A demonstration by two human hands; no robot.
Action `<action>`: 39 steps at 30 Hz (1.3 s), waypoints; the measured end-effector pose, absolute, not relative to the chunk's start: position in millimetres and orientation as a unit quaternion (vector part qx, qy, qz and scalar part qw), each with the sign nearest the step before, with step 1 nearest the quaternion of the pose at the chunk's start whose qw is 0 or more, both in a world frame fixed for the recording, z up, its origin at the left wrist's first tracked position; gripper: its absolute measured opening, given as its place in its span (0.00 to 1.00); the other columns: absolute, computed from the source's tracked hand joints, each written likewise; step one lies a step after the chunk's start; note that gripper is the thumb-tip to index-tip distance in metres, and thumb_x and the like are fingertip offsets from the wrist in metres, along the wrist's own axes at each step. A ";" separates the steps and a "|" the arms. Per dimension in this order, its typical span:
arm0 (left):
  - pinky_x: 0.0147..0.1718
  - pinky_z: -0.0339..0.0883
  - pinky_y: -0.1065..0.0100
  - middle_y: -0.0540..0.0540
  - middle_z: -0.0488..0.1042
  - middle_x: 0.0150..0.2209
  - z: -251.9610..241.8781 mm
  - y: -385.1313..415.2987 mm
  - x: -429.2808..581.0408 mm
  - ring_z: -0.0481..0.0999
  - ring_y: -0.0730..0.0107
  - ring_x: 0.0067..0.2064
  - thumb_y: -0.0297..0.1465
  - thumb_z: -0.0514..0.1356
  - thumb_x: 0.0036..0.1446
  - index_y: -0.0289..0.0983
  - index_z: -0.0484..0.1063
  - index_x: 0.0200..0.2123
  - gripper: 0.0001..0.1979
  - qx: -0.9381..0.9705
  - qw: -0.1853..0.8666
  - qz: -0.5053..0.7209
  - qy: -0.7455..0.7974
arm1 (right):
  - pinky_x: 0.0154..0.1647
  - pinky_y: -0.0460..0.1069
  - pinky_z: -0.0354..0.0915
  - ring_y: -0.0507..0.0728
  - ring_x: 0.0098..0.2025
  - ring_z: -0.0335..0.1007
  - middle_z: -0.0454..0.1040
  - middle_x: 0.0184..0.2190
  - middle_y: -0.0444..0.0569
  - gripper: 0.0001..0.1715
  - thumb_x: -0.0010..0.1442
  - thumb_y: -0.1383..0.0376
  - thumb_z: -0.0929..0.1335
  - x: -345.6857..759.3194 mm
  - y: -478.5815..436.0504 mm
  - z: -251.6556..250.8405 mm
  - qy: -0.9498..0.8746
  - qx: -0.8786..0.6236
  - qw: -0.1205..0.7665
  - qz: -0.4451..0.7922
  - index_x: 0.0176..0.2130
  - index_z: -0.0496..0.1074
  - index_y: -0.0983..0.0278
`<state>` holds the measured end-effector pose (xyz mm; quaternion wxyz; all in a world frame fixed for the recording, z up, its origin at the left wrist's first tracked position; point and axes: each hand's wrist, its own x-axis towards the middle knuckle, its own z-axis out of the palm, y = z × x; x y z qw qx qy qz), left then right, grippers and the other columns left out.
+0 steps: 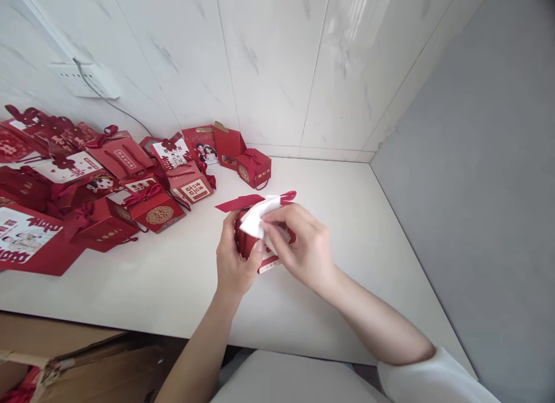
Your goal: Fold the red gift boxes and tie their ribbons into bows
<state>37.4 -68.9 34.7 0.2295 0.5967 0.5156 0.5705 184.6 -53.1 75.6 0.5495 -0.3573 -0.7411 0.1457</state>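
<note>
A red gift box (269, 263) with a dark red ribbon (237, 203) stands on the white table in front of me. My left hand (236, 255) is wrapped round the box's left side, thumb on its front. Between the thumb and fingers of my right hand (301, 241) is a folded white tissue (261, 215), which lies against the top of the box. The tissue and my right hand hide much of the box's front and top.
Many red gift boxes (160, 212) crowd the left of the white table (347, 218). A small red box (255, 167) stands at the back near the tiled wall. A grey panel (477, 160) borders the right. An open cardboard box (87, 368) is below the front edge.
</note>
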 end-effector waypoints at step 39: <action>0.43 0.69 0.56 0.39 0.68 0.47 21.7 -63.6 17.0 0.72 0.48 0.51 0.57 0.61 0.46 0.38 0.59 0.58 0.42 0.620 0.074 0.649 0.435 | 0.20 0.48 0.57 0.53 0.22 0.63 0.68 0.21 0.45 0.15 0.63 0.61 0.68 239.6 -47.5 74.3 -0.619 -0.470 0.611 0.150 0.25 0.73 0.61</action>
